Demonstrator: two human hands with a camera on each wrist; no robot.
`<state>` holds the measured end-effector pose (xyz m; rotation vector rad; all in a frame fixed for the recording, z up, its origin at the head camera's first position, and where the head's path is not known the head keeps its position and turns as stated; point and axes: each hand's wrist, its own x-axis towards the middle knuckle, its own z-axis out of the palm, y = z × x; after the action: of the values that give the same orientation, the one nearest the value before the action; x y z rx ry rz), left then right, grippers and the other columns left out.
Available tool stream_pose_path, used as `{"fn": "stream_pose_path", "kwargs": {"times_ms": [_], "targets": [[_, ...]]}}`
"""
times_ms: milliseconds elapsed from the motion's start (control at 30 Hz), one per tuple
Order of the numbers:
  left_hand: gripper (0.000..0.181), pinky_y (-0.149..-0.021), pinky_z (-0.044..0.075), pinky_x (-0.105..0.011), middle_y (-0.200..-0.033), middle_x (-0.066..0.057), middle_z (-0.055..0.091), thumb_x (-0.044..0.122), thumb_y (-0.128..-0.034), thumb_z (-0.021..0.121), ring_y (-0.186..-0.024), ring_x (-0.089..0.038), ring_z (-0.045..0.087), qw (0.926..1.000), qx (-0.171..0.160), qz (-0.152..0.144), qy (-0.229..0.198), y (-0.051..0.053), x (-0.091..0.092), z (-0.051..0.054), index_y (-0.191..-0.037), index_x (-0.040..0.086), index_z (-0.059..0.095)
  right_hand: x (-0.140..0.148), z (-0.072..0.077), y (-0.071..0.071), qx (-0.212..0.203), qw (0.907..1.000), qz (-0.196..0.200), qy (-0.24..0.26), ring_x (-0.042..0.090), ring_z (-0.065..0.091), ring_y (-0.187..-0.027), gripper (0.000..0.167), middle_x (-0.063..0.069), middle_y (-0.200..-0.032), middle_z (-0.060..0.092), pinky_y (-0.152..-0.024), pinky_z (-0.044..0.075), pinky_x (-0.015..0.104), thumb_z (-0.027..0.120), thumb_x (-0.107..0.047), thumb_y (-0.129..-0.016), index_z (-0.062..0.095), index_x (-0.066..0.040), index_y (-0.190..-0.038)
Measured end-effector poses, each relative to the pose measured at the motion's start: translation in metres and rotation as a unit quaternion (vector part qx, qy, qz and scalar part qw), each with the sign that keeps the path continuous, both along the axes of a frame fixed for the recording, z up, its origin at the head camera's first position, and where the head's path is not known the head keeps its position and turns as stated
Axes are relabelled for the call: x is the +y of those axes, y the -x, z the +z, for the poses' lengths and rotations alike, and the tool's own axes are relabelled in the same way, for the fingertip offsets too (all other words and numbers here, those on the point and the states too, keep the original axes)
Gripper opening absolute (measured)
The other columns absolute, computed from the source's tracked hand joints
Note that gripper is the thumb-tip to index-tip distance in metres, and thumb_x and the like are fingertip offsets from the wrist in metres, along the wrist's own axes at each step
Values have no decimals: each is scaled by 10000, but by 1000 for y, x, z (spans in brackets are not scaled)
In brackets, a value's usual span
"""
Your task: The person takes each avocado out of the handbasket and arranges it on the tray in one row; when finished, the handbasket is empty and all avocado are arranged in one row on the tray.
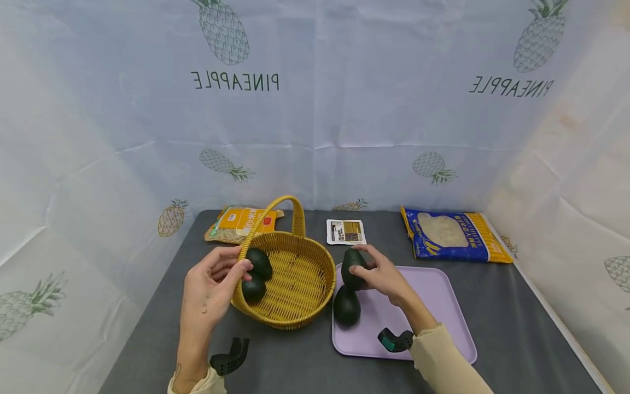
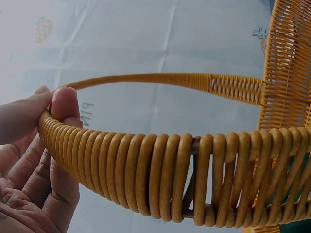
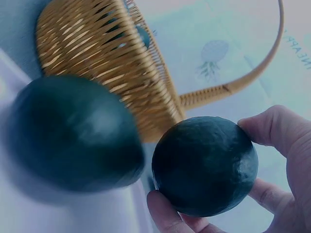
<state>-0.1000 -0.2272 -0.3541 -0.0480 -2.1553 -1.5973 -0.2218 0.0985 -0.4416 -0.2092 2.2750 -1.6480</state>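
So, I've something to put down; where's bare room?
Bare: table right of the purple tray, nearer than the blue bag; the right half of the basket. Crowded: its left, with two avocados and the left hand; the tray's left, with two more avocados and the right hand.

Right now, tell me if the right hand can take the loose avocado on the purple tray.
Probably not yet: the right hand grips another avocado. Otherwise the way looks free, as the loose avocado lies close by.

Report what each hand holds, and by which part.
Left hand holds the yellow basket by its handle; right hand holds a dark green avocado around its sides.
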Motion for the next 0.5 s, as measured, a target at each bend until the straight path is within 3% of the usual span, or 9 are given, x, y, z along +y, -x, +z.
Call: {"fn": "stream_pose_path", "kwargs": {"times_ms": [500], "targets": [[229, -667, 616, -238, -913, -165, 759, 19, -927, 719, -683, -138, 717, 9999, -15, 9, -101, 0, 0, -1, -1155, 17, 699, 29, -25, -22, -255, 9968, -536, -531, 264, 662, -924, 571, 231, -1145, 618, -711, 625, 388, 738, -289, -899, 527, -251, -1427]]}}
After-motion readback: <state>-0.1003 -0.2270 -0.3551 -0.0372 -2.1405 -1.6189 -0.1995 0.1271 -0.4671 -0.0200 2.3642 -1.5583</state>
